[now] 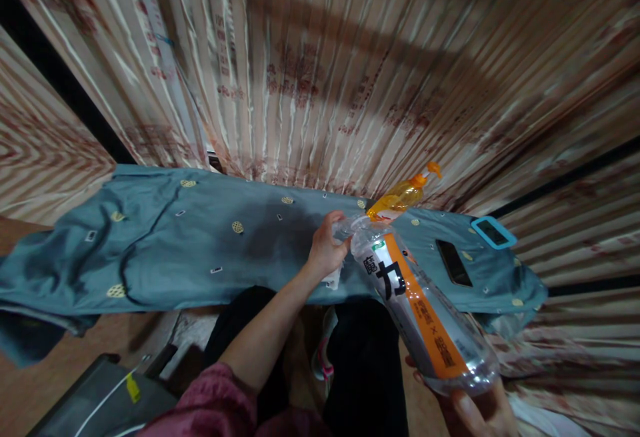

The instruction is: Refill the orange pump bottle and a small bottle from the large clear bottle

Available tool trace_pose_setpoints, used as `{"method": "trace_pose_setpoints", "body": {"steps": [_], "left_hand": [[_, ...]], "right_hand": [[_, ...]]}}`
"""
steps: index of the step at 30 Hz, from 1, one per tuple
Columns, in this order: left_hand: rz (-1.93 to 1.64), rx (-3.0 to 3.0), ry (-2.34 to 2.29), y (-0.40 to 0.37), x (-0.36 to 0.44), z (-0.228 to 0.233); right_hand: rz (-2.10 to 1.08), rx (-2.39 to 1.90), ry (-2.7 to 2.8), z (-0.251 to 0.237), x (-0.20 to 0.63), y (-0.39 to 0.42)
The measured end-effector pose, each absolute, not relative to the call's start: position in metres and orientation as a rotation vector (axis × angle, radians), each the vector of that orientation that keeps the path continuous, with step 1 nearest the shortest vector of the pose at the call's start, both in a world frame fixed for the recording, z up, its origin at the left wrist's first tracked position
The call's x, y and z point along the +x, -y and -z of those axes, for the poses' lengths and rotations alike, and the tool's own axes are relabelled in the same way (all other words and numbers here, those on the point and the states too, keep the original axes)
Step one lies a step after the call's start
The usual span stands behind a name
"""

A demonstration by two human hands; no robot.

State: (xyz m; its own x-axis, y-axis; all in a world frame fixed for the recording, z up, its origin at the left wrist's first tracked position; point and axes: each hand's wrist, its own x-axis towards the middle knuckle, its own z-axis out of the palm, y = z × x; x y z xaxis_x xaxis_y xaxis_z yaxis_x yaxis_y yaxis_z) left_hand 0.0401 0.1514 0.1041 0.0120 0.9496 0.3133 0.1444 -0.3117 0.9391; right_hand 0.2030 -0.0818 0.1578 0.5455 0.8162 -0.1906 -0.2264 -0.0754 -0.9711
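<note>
Here, a large clear plastic bottle with a white and orange label [420,303] lies tilted in mid-air over the person's lap, its neck pointing up and away toward the ironing board. The right hand [483,410] cups the bottle's base from below at the lower right edge of the view, fingers curled around it. The left hand [327,247] is at the bottle's mouth, fingers closed on the neck or cap; which of the two cannot be told. A big black character and an orange stripe of smaller characters run along the label; the small ones are too blurred to read. Just beyond the neck, a small orange spray bottle [403,197] lies on the board covered by a teal patterned cloth [200,250]. To the right on the cloth lie a dark phone [453,262] and a blue-rimmed rectangular device [494,232], close to the board's end. The cloth's left stretch lies bare. Striped beige curtains [325,70] hang behind.
</note>
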Motion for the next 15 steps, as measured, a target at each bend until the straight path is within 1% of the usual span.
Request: {"method": "trace_pose_setpoints", "body": {"steps": [8, 15], "left_hand": [[-1.376, 1.536, -1.16, -0.1512, 0.0397, -0.1055], [-1.38, 1.536, -1.167, -0.1534, 0.0406, -0.1033]], "right_hand": [[-0.853, -1.452, 0.567, -0.1535, 0.2023, 0.0815], [-0.868, -1.431, 0.571, -0.1568, 0.1986, 0.0802]]}}
